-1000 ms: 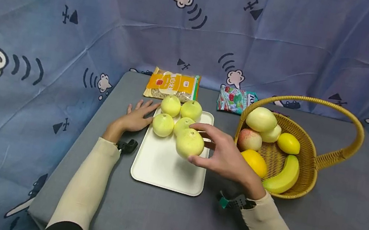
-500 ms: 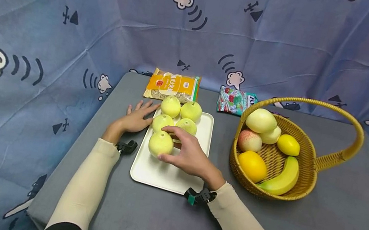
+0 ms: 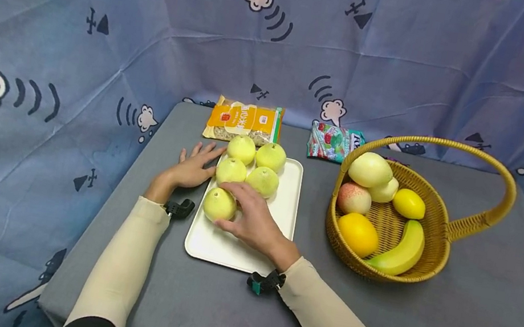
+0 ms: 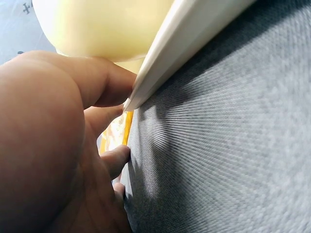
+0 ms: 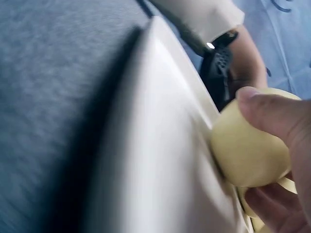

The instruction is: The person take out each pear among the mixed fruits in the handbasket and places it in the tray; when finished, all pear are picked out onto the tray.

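On the white tray [image 3: 242,250] sit several round, yellow-green fruits with small dimples on top. My right hand [image 3: 257,220] grips the one nearest the front left, a yellow-green fruit [image 3: 219,205]. In the right wrist view my thumb presses on this fruit [image 5: 248,145], with fingers curled around its other side, close over the tray. Behind it are a left fruit [image 3: 231,171] and a right fruit [image 3: 263,181]. Spread on the table, my left hand [image 3: 191,166] rests beside the tray's left edge; in the left wrist view its thumb touches the tray rim [image 4: 160,53].
To the right stands a wicker basket [image 3: 440,216] with a tall handle. It holds a banana [image 3: 400,250], an orange [image 3: 358,234], a lemon [image 3: 409,204], a peach [image 3: 354,198] and pale fruits. An orange grain bag [image 3: 245,121] and a green packet [image 3: 333,142] lie behind.
My right hand has carried the yellow-green fruit leftward and down, from mid-tray to the tray's left side before the other fruits. The left hand has stayed put.
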`<state>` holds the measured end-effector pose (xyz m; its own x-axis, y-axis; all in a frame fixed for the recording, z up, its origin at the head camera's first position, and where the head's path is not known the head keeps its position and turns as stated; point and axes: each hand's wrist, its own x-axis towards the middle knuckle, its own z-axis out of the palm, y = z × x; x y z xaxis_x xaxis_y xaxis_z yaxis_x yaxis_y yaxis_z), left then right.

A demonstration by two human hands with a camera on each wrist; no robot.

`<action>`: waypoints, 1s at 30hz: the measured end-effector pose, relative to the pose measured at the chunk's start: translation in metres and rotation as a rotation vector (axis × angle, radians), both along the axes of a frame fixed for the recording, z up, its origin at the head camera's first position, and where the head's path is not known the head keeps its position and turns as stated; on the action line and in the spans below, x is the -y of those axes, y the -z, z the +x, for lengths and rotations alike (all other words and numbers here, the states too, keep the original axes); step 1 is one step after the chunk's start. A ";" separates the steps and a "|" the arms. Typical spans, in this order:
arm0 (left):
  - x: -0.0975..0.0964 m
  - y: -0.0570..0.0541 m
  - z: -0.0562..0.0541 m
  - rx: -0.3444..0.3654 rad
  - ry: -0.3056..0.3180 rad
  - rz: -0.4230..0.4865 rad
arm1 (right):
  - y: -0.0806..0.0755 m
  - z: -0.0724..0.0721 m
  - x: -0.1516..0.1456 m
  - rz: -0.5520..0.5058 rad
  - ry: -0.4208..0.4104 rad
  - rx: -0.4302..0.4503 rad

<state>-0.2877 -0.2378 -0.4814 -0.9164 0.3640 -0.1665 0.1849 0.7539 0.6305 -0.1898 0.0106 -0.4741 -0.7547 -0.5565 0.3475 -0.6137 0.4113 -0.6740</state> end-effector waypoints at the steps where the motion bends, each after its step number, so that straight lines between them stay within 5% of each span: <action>1: 0.000 -0.002 0.001 0.002 0.000 -0.005 | 0.000 0.001 0.001 0.006 0.011 -0.002; 6: -0.002 -0.007 0.003 0.016 -0.008 -0.037 | -0.006 0.006 -0.003 0.040 0.042 0.012; 12: -0.002 -0.005 0.004 0.022 -0.021 -0.029 | -0.026 0.013 -0.031 -0.053 -0.029 0.132; 21: -0.004 -0.008 0.003 0.039 -0.016 -0.027 | -0.070 0.028 -0.119 -0.151 0.014 0.219; 30: -0.003 -0.007 0.004 0.020 0.005 -0.008 | -0.102 0.039 -0.209 -0.116 0.163 0.165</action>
<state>-0.2833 -0.2347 -0.4740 -0.9112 0.3669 -0.1875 0.1759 0.7579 0.6281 -0.1504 0.2197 -0.3717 -0.8830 -0.3862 0.2668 -0.4235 0.4103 -0.8076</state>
